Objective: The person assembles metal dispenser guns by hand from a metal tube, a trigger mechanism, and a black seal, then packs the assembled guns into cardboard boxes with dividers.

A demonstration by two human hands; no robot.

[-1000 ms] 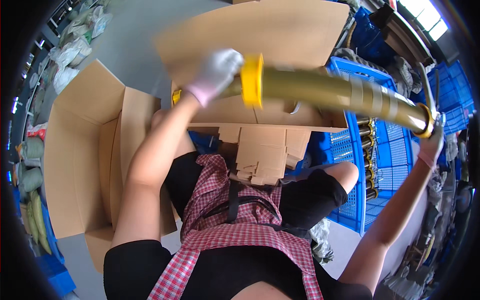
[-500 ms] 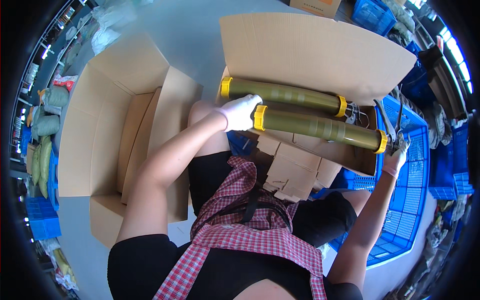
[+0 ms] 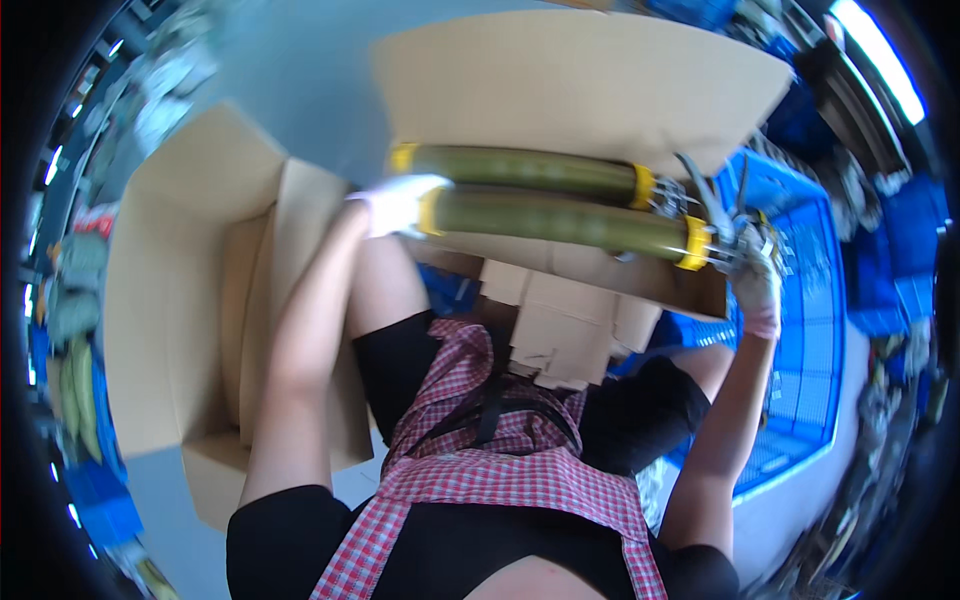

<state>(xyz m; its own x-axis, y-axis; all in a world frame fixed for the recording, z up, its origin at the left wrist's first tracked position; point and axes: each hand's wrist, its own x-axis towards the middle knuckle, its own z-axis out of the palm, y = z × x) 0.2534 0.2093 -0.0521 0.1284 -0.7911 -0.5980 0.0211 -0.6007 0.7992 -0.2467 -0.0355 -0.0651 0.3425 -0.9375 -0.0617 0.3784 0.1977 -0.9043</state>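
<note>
Two long olive-green tubes with yellow collars lie side by side above an open cardboard box, the far tube (image 3: 520,168) and the near tube (image 3: 570,221). My white-gloved left hand (image 3: 405,205) grips the left end of the near tube; blur softens its fingers. At that tube's right end, beyond the yellow collar, my gloved right hand (image 3: 755,280) is closed around the metal fittings (image 3: 735,255). Similar metal parts (image 3: 668,195) stick out of the far tube's right end. Grey curved metal arms (image 3: 705,195) rise beside my right hand.
The tubes' cardboard box (image 3: 580,75) has its tall flap raised behind them. Another open carton (image 3: 160,300) stands to the left, with folded cardboard inside. Cut cardboard pieces (image 3: 565,325) lie before my lap. A blue plastic crate (image 3: 805,330) stands on the right.
The view has shifted, and both hands and tubes appear further left. The near tube sits closer to the far one, and my right hand now wraps the fittings at its end.
</note>
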